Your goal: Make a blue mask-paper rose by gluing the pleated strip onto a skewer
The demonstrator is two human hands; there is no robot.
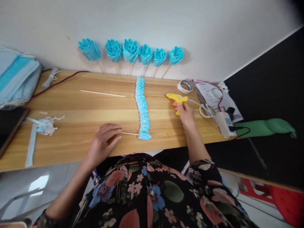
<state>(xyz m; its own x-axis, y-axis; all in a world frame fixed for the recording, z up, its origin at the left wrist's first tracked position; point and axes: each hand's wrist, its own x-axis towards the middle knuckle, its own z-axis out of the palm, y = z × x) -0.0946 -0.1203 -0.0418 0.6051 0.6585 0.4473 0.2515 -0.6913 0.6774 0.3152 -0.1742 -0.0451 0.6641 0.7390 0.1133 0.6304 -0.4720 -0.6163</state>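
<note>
My left hand (105, 139) rests low over the table, its fingers at the near end of a thin wooden stick (130, 133). The stick's other end meets the bottom of a pleated light-blue strip (142, 109), which runs from there toward the wall. On the right, my right hand (186, 114) is closed around the handle of a yellow glue gun (177, 98). Its nozzle points left toward the strip, apart from it. Another thin stick (102, 93) lies alone on the wood, left of the strip.
Several blue flowers (130, 50) on sticks lean against the wall. At the right are a tape roll (185, 86), a printed paper (217, 96), a power strip (224, 124) and a green object (263, 127). At left lie stacked masks (17, 76) and scraps (46, 125).
</note>
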